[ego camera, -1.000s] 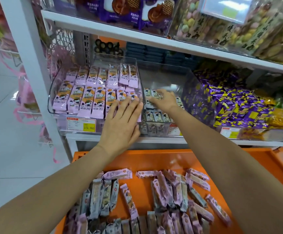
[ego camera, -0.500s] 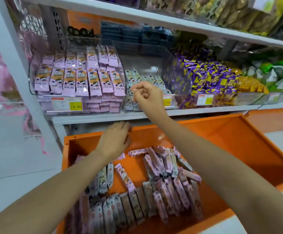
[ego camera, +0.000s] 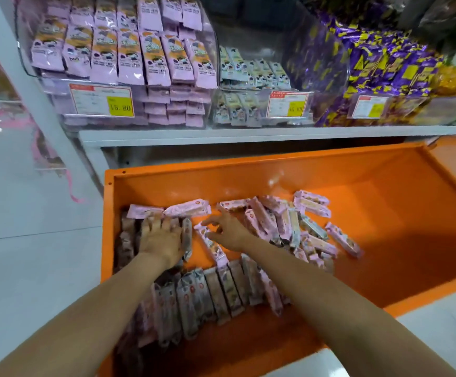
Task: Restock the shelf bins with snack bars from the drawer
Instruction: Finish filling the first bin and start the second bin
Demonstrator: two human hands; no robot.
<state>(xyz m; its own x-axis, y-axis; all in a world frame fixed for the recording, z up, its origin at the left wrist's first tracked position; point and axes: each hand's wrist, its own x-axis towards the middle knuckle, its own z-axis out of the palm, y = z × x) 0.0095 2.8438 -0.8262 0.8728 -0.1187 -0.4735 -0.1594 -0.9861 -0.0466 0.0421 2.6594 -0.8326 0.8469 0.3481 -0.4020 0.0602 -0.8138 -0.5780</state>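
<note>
An orange drawer [ego camera: 390, 240] stands pulled out below the shelf, with several pink-wrapped snack bars [ego camera: 270, 221] lying loose and in rows on its left half. My left hand [ego camera: 163, 239] lies flat on a row of bars at the drawer's left side, fingers spread. Just to its right, my right hand [ego camera: 228, 231] reaches in with spread fingers over a single pink bar [ego camera: 216, 248] and holds nothing. On the shelf above, a clear bin [ego camera: 129, 58] is packed with pink bars. The middle bin [ego camera: 254, 74] holds a low layer of pale bars.
A bin of purple and yellow candies [ego camera: 379, 63] stands to the right of the middle bin. Price tags [ego camera: 101, 100] hang on the bin fronts. The white shelf edge [ego camera: 248, 134] overhangs the drawer's back. White floor tiles [ego camera: 31, 240] lie left of the drawer.
Both hands have come down from the shelf bins into the drawer. My view has tilted down towards the drawer. My right hand, curled half a second ago, now has spread fingers.
</note>
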